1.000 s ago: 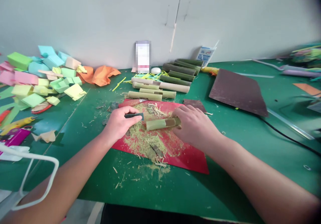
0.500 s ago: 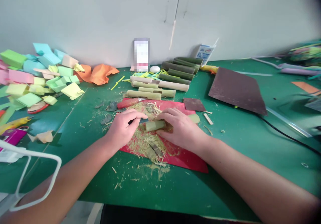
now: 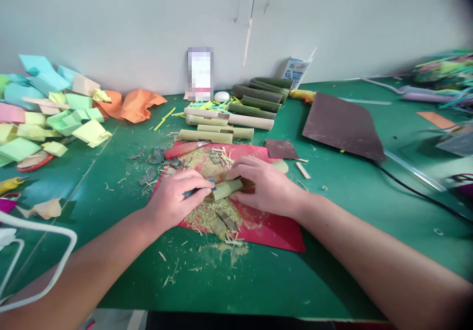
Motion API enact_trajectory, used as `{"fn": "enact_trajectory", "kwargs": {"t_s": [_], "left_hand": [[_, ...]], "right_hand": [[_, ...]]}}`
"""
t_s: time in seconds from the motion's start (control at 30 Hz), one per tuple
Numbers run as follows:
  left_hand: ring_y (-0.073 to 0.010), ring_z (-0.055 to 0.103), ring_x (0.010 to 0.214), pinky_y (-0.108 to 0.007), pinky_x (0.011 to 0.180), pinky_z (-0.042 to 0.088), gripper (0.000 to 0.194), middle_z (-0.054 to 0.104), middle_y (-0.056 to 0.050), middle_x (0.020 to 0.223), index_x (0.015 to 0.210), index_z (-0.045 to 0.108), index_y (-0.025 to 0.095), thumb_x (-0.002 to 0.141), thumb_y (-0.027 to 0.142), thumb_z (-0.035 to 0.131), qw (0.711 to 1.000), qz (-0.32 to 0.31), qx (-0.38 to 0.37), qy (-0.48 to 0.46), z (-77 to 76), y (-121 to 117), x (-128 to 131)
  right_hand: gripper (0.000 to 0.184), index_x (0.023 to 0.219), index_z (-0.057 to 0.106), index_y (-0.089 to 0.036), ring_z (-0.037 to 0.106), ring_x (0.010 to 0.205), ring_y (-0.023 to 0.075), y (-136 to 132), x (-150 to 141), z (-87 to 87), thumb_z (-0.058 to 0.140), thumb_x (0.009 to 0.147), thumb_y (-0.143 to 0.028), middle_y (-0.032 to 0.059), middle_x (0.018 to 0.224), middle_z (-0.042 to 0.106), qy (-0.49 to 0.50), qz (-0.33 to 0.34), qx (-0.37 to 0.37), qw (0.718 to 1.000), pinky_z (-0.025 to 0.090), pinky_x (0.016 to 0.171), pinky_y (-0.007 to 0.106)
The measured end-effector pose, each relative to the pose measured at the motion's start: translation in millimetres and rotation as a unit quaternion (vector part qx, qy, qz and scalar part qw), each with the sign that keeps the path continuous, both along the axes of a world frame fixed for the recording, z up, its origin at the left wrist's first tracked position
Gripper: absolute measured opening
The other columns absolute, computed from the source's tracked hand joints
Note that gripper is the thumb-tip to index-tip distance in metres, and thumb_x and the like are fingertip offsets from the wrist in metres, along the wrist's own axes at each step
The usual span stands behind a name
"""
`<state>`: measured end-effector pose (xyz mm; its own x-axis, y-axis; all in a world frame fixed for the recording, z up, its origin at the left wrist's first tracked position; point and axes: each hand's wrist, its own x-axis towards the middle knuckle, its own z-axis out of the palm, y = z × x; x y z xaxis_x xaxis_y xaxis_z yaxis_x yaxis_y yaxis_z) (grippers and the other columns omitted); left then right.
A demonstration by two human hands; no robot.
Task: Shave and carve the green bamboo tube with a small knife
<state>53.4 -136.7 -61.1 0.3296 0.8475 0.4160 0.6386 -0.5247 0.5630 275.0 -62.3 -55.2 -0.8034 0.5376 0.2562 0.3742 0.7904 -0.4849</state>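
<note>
My left hand (image 3: 176, 196) pinches a small dark folded strip, which looks like sandpaper (image 3: 189, 192), at the left end of a pale green bamboo tube (image 3: 225, 190). Whether the strip touches the rim cannot be made out. Wrapped over the tube's middle is my right hand (image 3: 264, 184), closed on it; the tube's far end pokes out beyond the knuckles. Beneath both hands lies a red sheet (image 3: 284, 234) strewn with bamboo shavings and dust (image 3: 203, 217). A red-handled knife (image 3: 185, 149) rests along the sheet's back edge.
Behind the sheet, several cut bamboo pieces (image 3: 207, 136) lie in rows. A phone (image 3: 200, 74) leans on the wall. Brown sandpaper sheets (image 3: 343, 125) are at right, folded coloured paper (image 3: 48, 118) at left. A white wire frame (image 3: 70, 244) stands near my left forearm.
My right hand has shifted its grip from the tube's right end to its middle. My left hand has brought the strip to the tube's left end. The view has turned slightly right.
</note>
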Motion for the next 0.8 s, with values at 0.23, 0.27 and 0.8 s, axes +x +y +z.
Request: {"fn": "enact_trajectory", "kwargs": {"t_s": [0.23, 0.27, 0.8], "left_hand": [[-0.0112, 0.060, 0.076, -0.024, 0.069, 0.047, 0.015, 0.062, -0.005, 0.088, 0.097, 0.067, 0.016, 0.086, 0.015, 0.056, 0.997, 0.001, 0.040, 0.066, -1.1, -4.5, 5.5], [-0.0111, 0.059, 0.076, -0.023, 0.068, 0.047, 0.015, 0.062, -0.005, 0.088, 0.096, 0.067, 0.015, 0.086, 0.014, 0.055, 0.996, 0.000, 0.045, 0.078, -1.4, -4.1, 7.6], [-0.0117, 0.052, 0.071, -0.026, 0.065, 0.043, 0.014, 0.056, -0.004, 0.078, 0.088, 0.064, 0.014, 0.089, 0.016, 0.051, 0.993, -0.041, 0.022, 0.107, 2.4, 5.2, 7.9]], "right_hand": [[0.018, 0.088, 0.058, -0.016, 0.051, 0.087, 0.0193, 0.7, 0.3, -0.7, 0.064, 0.071, -0.016, 0.0054, 0.088, 0.058, -0.003, 0.001, -0.002, 1.000, 0.044, 0.075, 0.033], [0.018, 0.089, 0.059, -0.016, 0.051, 0.087, 0.0194, 0.8, 0.3, -0.8, 0.064, 0.071, -0.016, 0.0054, 0.088, 0.058, -0.001, 0.002, -0.003, 1.000, 0.044, 0.075, 0.033], [0.019, 0.093, 0.060, -0.017, 0.053, 0.087, 0.0198, 6.7, 1.8, -3.4, 0.064, 0.076, -0.023, 0.0062, 0.091, 0.057, 0.005, 0.015, -0.019, 1.000, 0.043, 0.074, 0.033]]}}
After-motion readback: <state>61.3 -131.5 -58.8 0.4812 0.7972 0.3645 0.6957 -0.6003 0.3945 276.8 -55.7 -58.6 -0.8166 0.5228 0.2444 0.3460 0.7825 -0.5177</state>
